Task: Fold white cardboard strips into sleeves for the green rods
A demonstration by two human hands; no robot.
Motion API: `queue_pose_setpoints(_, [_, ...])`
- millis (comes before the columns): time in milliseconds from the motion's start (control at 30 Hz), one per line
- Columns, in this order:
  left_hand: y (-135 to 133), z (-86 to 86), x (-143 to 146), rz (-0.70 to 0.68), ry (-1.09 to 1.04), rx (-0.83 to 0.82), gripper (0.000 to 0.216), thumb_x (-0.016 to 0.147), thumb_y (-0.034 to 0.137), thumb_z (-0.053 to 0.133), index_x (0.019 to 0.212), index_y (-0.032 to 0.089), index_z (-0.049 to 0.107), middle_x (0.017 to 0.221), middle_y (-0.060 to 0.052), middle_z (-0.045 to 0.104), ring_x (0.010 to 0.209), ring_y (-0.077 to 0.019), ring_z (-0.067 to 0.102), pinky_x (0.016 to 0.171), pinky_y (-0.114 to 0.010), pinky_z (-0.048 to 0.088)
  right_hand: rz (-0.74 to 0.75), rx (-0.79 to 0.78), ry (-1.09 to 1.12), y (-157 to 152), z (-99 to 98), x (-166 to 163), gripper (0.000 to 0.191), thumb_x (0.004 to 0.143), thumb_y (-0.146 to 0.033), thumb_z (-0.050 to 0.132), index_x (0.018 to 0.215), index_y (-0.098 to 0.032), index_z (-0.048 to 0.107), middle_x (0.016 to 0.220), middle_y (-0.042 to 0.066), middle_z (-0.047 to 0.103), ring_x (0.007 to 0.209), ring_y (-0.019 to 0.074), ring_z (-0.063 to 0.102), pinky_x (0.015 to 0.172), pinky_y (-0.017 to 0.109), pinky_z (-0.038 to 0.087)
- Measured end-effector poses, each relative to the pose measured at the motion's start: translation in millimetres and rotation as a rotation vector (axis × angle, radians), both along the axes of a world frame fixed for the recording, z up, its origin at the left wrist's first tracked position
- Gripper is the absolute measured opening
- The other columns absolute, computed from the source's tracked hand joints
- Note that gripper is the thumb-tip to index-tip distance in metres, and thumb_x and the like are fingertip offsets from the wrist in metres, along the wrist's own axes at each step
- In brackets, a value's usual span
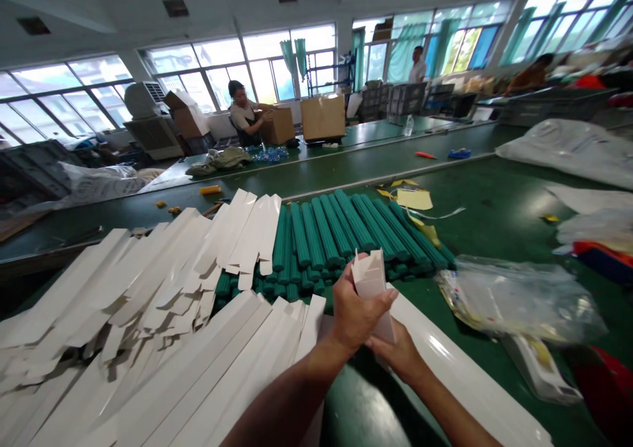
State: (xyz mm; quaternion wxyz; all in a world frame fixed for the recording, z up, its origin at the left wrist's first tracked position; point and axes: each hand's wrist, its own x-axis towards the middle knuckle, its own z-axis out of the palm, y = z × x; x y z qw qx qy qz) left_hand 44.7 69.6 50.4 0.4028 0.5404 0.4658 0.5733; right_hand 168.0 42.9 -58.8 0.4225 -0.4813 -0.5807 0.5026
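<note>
A narrow white carton [370,277] stands roughly upright in front of me, its top end open and flaps sticking up. My left hand [352,310] is closed around its upper part, the thumb across the near face. Lower down, my right hand [399,353] grips the same carton from the right, its fingers partly hidden. Just beyond lie rows of green ribbed rods [326,229]. Flat white cartons [192,368] are heaped to the left of my hands. A long white carton [459,361] lies on the table to the right.
On the green table [479,203], clear plastic bags [524,295] and a white device [541,368] lie at right. Yellow paper scraps [414,199] sit behind the rods. Across the table a person [244,114] handles a cardboard box [277,126]; another box [323,117] stands beside it.
</note>
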Motion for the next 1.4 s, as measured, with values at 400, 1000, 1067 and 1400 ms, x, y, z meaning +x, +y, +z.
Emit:
queue_pose_setpoints(400, [9.9, -17.0, 1.0, 0.386, 0.326, 0.048, 0.059, 0.066, 0.029, 0.083, 0.112, 0.021, 0.047, 0.108, -0.009, 0.065, 0.104, -0.0289, 0.065, 0.090, -0.044, 0.052, -0.142, 0.308, -0.041, 24.0, 54.8, 20.1, 0.054, 0.082, -0.047, 0.062, 0.128, -0.021, 0.048, 0.126, 0.014, 0.056, 0.106, 0.0252, 0.059, 0.084, 0.037, 0.052])
queue_pose_setpoints(1000, [2.1, -6.1, -30.2, -0.173, -0.101, 0.213, 0.039, 0.096, 0.046, 0.048, 0.124, 0.020, 0.058, 0.125, -0.011, 0.060, 0.116, -0.0241, 0.058, 0.102, -0.038, 0.044, 0.041, 0.843, -0.310, 39.7, 126.8, -2.3, 0.014, 0.095, -0.019, 0.050, 0.087, -0.019, 0.062, 0.104, 0.007, 0.062, 0.105, 0.0188, 0.058, 0.088, 0.030, 0.046])
queue_pose_setpoints(1067, [1.1, -5.5, -27.2, -0.149, -0.172, 0.181, 0.031, 0.094, 0.043, 0.054, 0.115, 0.020, 0.059, 0.111, -0.008, 0.064, 0.103, -0.0201, 0.061, 0.094, -0.033, 0.047, -0.016, 0.828, -0.259, 37.8, 122.7, -8.2, 0.018, 0.096, -0.018, 0.048, 0.084, -0.019, 0.062, 0.100, 0.007, 0.062, 0.101, 0.0175, 0.059, 0.086, 0.029, 0.046])
queue_pose_setpoints(1400, [-7.2, 17.5, -23.4, -0.072, -0.531, -0.073, 0.037, 0.079, 0.027, 0.071, 0.112, 0.020, 0.055, 0.094, -0.002, 0.065, 0.088, -0.0137, 0.063, 0.082, -0.025, 0.049, -0.356, 0.722, -0.135, 21.6, 106.1, -41.5, 0.018, 0.092, -0.019, 0.056, 0.107, -0.021, 0.066, 0.102, 0.006, 0.065, 0.095, 0.0173, 0.063, 0.082, 0.030, 0.051])
